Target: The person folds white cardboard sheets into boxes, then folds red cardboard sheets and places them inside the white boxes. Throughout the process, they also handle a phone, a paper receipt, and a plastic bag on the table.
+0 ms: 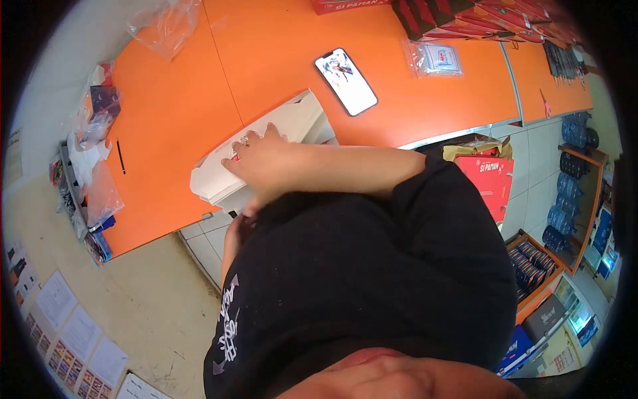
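My right hand [262, 159] rests on a white cardboard box [302, 113] at the near edge of the orange table, fingers spread over its surface. My right forearm crosses in front of my black shirt and covers part of the cardboard. My left hand [240, 229] is low beside the near side of the box, mostly hidden by my shirt. Its fingers do not show well enough to tell whether they grip the cardboard. A phone [345, 81] with a lit screen lies on the table beyond the box.
Red boxes [478, 20] are stacked at the back right, near a clear plastic packet [435, 60]. Another red box [488, 179] stands right of my body. Plastic bags [100, 166] and a black pen [120, 156] lie at left. Scissors [545, 103] are far right.
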{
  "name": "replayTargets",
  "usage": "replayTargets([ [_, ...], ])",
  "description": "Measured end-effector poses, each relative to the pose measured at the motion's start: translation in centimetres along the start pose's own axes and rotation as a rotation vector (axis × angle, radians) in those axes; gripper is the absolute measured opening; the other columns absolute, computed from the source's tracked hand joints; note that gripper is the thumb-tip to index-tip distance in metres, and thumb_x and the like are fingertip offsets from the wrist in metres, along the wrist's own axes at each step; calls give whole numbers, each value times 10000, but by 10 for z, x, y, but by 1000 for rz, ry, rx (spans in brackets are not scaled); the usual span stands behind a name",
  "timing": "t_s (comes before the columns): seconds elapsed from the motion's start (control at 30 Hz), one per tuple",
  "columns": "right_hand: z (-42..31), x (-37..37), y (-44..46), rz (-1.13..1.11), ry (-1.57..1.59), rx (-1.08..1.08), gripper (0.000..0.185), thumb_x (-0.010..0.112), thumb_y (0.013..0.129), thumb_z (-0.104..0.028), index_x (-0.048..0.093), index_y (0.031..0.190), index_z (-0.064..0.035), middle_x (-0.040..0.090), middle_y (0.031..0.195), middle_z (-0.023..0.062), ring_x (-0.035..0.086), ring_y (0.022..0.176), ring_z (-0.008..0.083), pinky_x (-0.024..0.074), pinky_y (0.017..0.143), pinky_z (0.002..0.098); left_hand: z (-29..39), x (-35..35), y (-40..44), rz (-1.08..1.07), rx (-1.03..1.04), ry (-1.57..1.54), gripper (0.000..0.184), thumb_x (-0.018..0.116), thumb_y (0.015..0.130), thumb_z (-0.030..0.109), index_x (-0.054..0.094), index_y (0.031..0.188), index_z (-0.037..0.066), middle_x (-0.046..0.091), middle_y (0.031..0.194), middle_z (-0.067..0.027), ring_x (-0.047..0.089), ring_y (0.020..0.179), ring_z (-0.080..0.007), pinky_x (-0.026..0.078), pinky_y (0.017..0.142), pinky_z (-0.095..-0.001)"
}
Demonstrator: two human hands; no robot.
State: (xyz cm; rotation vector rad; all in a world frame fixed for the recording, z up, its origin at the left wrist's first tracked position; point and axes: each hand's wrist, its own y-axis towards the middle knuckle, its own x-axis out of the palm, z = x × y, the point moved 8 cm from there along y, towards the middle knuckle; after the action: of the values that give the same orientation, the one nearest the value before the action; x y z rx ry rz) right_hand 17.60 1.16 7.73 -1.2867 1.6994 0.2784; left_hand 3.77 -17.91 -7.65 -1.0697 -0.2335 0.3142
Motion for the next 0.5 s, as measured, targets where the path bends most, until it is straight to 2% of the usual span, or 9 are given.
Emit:
replayTargets([
  [0.03, -6, -5, -8, 41, -128, -51, 749, 680, 647, -459, 436, 1206, -23, 496, 1158, 198, 494, 1040, 363, 422, 779, 489, 3, 23, -4, -136, -45, -230, 337, 478, 852, 316, 500, 1072, 62, 604, 970, -69, 534, 831, -181, 395, 776, -320],
  [0.07, -5, -4, -6, 42, -127, -47, 749, 680, 647, -459, 436, 1206, -23, 496, 1158, 198, 494, 1040, 363, 422, 779, 489, -8, 11, 12, -139, -46, -226, 337, 478, 852, 316, 500, 1072, 62, 604, 970, -69, 534, 831, -181, 395, 776, -320],
  [0.13, 5, 2, 3, 19, -98, 92, 545, 675, 659, -263, 509, 1098, 14, 576, 1028, 189, 569, 930, 352, 479, 658, 425, -35, -14, 48, -119, -126, -368, 311, 489, 849, 287, 509, 1054, 55, 588, 985, -77, 527, 891, -198, 395, 811, -339],
  [0.17, 8, 5, 8, 21, -97, 93, 545, 675, 659, -263, 509, 1098, 14, 576, 1028, 189, 569, 930, 352, 479, 658, 425, -40, -18, 48, -119, -126, -366, 311, 489, 849, 287, 509, 1054, 55, 588, 985, -77, 527, 891, -198, 395, 811, -339],
  [0.23, 1, -10, 14, 276, -59, -73, 306, 594, 667, -104, 572, 941, 31, 631, 851, 140, 623, 773, 310, 491, 560, 362, -3, -5, 18, -27, 137, -70, 292, 516, 843, 267, 513, 1044, 56, 576, 995, -68, 518, 917, -198, 392, 807, -327],
  [0.37, 0, -35, 5, 400, 61, -147, 162, 553, 678, -48, 591, 822, 17, 624, 739, 143, 624, 690, 295, 492, 574, 364, 15, -18, 1, 181, 134, -250, 286, 525, 846, 229, 508, 1067, 49, 578, 1013, -69, 522, 945, -203, 398, 830, -338],
  [0.43, 0, -62, -16, 407, 141, -132, 212, 540, 685, -34, 605, 886, -14, 621, 762, 161, 620, 698, 286, 492, 606, 366, 42, -25, -5, 88, 292, -433, 333, 534, 841, 190, 478, 1137, 48, 570, 1060, -70, 507, 1025, -212, 399, 884, -360],
  [0.47, -2, -69, -23, 407, 141, -132, 212, 540, 685, -34, 605, 886, -14, 621, 762, 161, 620, 698, 286, 492, 606, 366, 71, -26, -22, 25, 564, -416, 404, 533, 837, 151, 427, 1209, 34, 531, 1147, -83, 483, 1091, -219, 387, 935, -385],
  [0.5, -2, -80, -32, 485, 208, -144, 224, 548, 706, -42, 612, 921, -34, 625, 777, 155, 619, 706, 289, 491, 614, 359, 93, -46, -34, 119, 742, -367, 457, 534, 826, 119, 384, 1247, 24, 482, 1205, -102, 482, 1095, -225, 388, 943, -381],
])
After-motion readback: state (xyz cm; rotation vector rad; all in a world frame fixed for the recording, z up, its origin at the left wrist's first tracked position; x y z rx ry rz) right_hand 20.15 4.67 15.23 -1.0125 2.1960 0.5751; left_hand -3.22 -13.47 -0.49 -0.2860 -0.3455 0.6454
